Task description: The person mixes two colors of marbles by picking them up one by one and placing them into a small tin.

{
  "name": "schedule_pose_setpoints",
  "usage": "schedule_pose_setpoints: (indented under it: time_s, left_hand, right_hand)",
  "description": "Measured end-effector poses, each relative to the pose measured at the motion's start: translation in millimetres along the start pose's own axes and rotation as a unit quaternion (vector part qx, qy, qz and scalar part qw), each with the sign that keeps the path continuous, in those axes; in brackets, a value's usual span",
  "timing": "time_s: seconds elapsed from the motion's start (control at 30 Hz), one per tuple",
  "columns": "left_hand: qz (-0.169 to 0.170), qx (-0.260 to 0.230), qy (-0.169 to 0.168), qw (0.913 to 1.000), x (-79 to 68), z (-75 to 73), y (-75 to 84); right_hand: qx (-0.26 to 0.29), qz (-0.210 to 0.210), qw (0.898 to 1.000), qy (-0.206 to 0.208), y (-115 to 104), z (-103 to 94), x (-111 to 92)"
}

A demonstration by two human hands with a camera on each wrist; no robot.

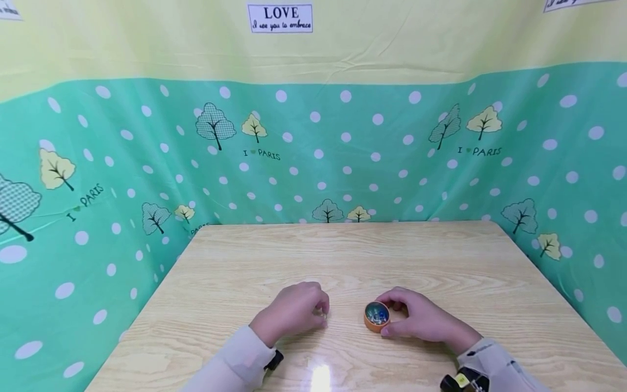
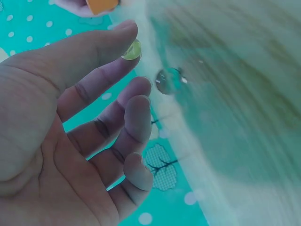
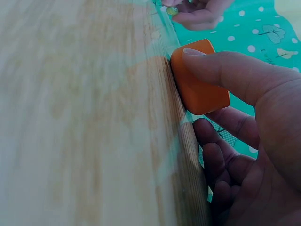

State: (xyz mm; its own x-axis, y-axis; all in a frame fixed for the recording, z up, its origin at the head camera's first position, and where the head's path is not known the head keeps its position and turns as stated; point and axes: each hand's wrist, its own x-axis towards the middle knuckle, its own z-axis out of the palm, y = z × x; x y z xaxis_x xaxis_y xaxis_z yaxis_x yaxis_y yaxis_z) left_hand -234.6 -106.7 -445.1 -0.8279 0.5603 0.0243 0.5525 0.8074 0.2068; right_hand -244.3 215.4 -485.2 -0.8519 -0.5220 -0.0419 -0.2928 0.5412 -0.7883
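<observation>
My left hand (image 1: 296,309) is low over the table, left of centre. Its thumb and index finger pinch a small yellow-green glass marble (image 2: 133,50); the other fingers are loosely bent. A round, glassy spot (image 2: 168,80) shows just beyond these fingertips in the left wrist view. To the right, my right hand (image 1: 423,318) grips a small round orange container (image 1: 376,328) between thumb and fingers. The container stands upright on the table, its open top showing shiny blue and dark glassy pieces (image 1: 377,313). From the right wrist, only its smooth orange side shows.
Both hands work above a light wood-grain table (image 1: 343,256). A green and yellow cloth (image 1: 318,147) with dots and printed trees hangs around its back and sides. Black wrist-worn devices (image 1: 465,379) sit at both sleeves.
</observation>
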Motion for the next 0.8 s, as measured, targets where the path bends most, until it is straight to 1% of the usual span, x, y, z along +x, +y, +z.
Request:
schedule_pose_setpoints:
  time_s: [0.1,0.33,0.53,0.67,0.8]
  left_hand:
    - [0.005,0.006,0.004,1.0000,4.2,-1.5,5.3]
    - [0.010,0.001,0.005,0.9999,13.0,-6.4,17.3]
    - [0.013,0.003,0.006,0.9999,19.9,-8.9,24.5]
    - [0.016,0.007,0.013,0.9998,23.6,-10.7,28.2]
    - [0.027,0.013,0.022,0.9993,27.4,-12.4,31.7]
  right_hand:
    - [-0.002,0.000,1.000,0.000,-0.7,0.0,-0.1]
    - [-0.002,-0.004,1.000,0.002,-3.2,0.6,-0.8]
    - [-0.006,-0.007,1.000,0.002,0.0,1.9,-0.7]
    - [-0.009,-0.003,1.000,0.002,1.8,2.4,-0.2]
    - [-0.011,-0.003,1.000,0.002,1.6,1.7,0.2]
